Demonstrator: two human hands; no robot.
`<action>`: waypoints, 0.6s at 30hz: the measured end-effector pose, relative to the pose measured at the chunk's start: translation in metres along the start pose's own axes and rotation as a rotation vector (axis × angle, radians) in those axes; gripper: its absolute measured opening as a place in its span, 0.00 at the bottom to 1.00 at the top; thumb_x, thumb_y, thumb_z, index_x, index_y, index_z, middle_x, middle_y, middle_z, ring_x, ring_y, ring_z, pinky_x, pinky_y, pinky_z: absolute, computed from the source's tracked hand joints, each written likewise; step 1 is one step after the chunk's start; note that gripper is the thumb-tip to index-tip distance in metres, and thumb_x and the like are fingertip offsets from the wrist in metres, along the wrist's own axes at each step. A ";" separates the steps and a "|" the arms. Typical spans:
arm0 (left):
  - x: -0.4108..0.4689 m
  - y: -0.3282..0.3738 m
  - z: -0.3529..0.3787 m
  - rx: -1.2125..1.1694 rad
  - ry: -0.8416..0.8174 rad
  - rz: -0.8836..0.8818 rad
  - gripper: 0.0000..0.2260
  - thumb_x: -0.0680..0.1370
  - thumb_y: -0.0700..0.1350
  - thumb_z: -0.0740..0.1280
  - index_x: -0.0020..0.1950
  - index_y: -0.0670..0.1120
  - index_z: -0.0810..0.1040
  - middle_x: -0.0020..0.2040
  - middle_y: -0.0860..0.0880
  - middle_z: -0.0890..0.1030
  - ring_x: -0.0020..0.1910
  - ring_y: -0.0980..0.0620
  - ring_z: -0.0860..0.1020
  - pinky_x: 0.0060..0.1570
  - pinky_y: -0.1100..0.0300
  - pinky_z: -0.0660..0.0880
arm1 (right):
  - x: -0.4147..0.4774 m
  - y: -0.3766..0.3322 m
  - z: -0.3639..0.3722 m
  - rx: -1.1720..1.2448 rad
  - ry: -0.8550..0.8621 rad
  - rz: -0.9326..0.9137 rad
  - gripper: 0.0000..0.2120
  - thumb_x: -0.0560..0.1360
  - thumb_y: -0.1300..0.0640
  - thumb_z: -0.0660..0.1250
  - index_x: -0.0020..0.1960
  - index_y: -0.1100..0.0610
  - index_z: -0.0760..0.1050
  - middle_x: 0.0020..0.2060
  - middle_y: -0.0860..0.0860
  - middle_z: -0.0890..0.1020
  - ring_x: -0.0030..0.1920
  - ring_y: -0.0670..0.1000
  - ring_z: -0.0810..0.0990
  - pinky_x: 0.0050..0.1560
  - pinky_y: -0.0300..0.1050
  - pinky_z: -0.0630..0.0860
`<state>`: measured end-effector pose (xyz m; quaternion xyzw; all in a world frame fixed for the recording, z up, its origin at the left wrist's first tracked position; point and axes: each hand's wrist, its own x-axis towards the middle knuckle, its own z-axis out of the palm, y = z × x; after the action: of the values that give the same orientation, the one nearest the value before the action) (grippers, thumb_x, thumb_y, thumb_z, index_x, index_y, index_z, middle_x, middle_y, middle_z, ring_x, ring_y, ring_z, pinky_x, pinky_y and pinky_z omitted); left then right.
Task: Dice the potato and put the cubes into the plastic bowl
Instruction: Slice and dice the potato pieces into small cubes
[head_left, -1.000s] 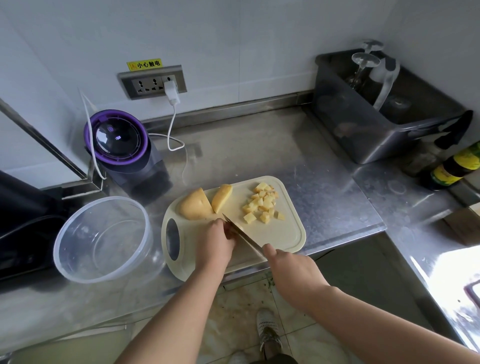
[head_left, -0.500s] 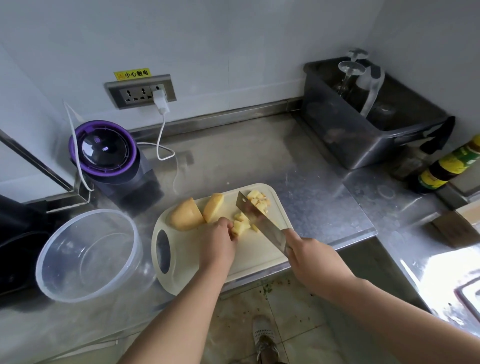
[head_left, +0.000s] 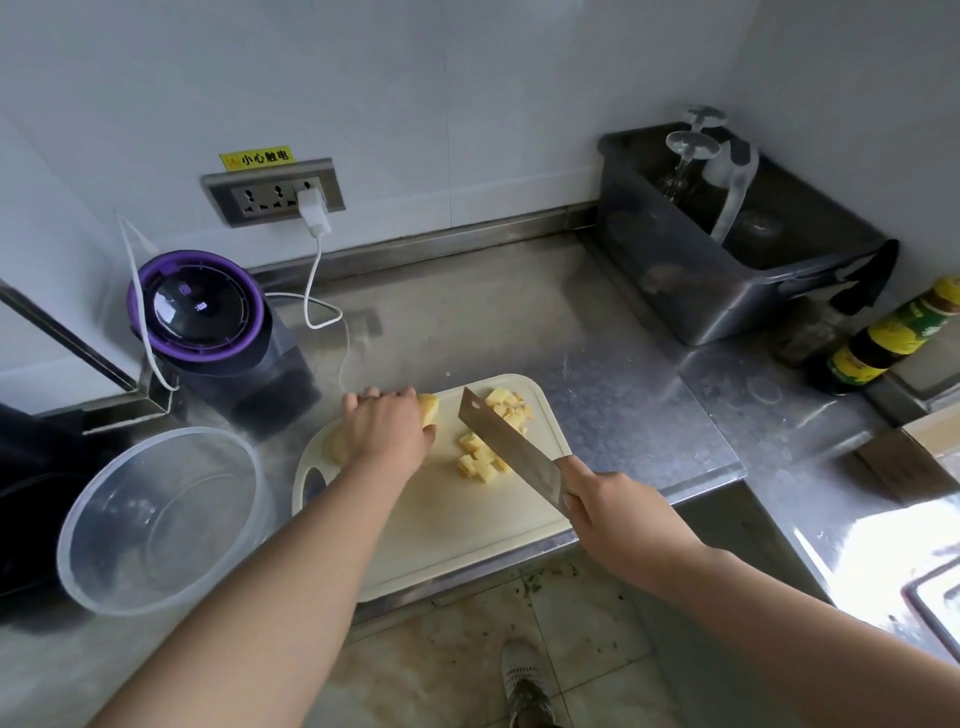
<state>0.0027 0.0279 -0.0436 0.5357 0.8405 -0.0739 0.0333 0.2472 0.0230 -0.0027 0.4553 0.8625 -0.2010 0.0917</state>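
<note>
While right hand (head_left: 618, 512) grips one knife (head_left: 506, 441), left hand (head_left: 387, 431) fingers (head_left: 371, 397) curl over two potato chunks (head_left: 429, 408).

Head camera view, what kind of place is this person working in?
Most likely a kitchen, possibly a commercial one: a stainless steel counter, a cutting board with potato cubes, a knife in the right hand, and a sauce bottle at the right.

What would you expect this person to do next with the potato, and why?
Probably draw one of the uncut yellow potato chunks under the left hand to the middle of the cream plastic cutting board and slice it. The right hand holds the steel cleaver beside the small potato cubes, and the clear plastic bowl holds none.
</note>
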 end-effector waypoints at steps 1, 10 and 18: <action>0.004 0.004 0.001 0.030 -0.025 0.008 0.17 0.78 0.58 0.62 0.63 0.50 0.73 0.59 0.48 0.79 0.62 0.48 0.73 0.59 0.54 0.62 | -0.001 0.001 -0.001 -0.001 -0.009 -0.010 0.12 0.83 0.57 0.51 0.65 0.52 0.63 0.40 0.51 0.78 0.35 0.53 0.77 0.36 0.46 0.74; 0.009 0.006 -0.001 -0.158 0.027 -0.048 0.13 0.79 0.51 0.62 0.62 0.49 0.75 0.58 0.47 0.77 0.55 0.46 0.77 0.56 0.54 0.65 | 0.011 0.025 0.006 -0.191 -0.133 -0.091 0.16 0.81 0.61 0.54 0.65 0.45 0.62 0.40 0.50 0.79 0.38 0.52 0.79 0.42 0.50 0.80; -0.043 -0.036 -0.014 -0.729 0.146 -0.077 0.17 0.74 0.47 0.70 0.62 0.46 0.76 0.56 0.47 0.78 0.52 0.47 0.77 0.49 0.53 0.75 | 0.069 0.030 -0.003 -0.343 -0.103 -0.160 0.16 0.84 0.57 0.54 0.70 0.45 0.64 0.45 0.50 0.81 0.41 0.52 0.80 0.40 0.48 0.78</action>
<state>-0.0115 -0.0232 -0.0213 0.4606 0.8313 0.2675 0.1589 0.2324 0.0907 -0.0314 0.3520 0.9118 -0.0809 0.1956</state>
